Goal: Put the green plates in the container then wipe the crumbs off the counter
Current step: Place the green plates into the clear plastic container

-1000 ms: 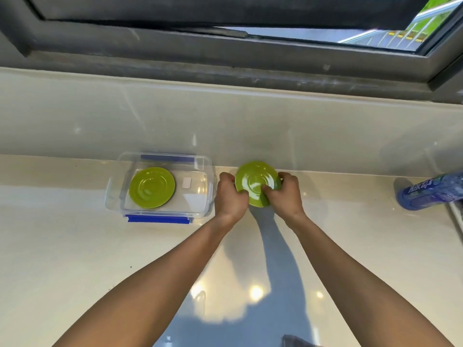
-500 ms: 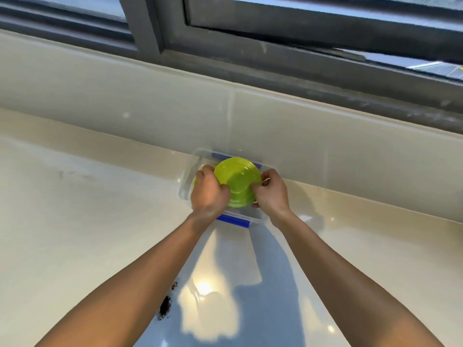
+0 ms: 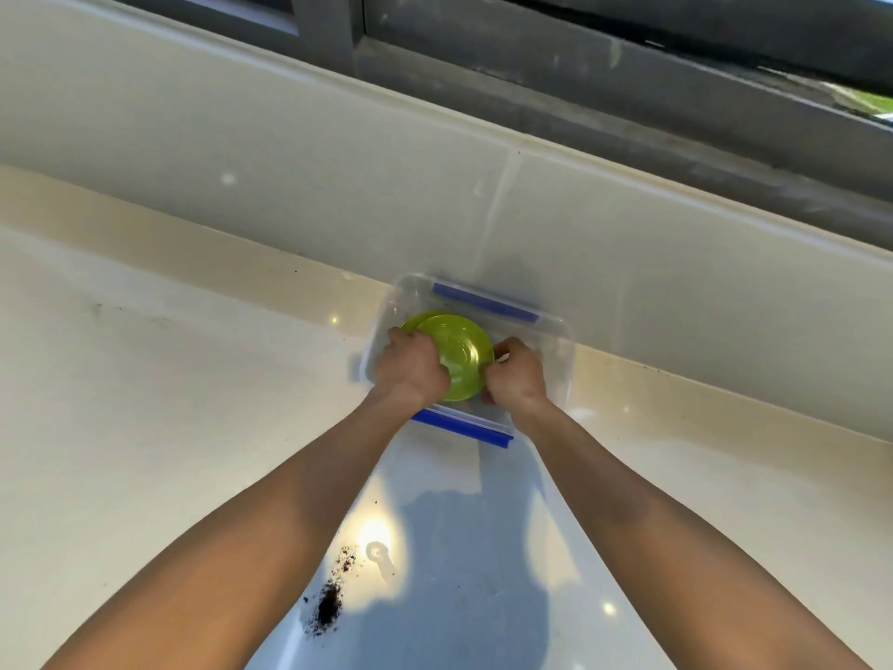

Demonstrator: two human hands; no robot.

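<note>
A clear plastic container (image 3: pixel 555 340) with blue clips stands on the cream counter against the back wall. Inside it lies a green plate (image 3: pixel 410 322), of which only the left rim shows. A second green plate (image 3: pixel 461 353) is held just over the first, inside the container's walls. My left hand (image 3: pixel 410 367) grips its left edge and my right hand (image 3: pixel 514 379) grips its right edge. A dark heap of crumbs (image 3: pixel 328 604) lies on the counter near my left forearm, with specks trailing up from it.
The counter (image 3: pixel 145 403) stretches wide to the left and right of the container. A pale tiled backsplash (image 3: pixel 290 176) rises behind it, under a dark window frame (image 3: pixel 580 55). Tiny dark specks dot the wall joint.
Both hands carried the second green plate left from the bare counter to over the container and lowered it onto the first plate. The view turned left; the blue bottle left the frame.
</note>
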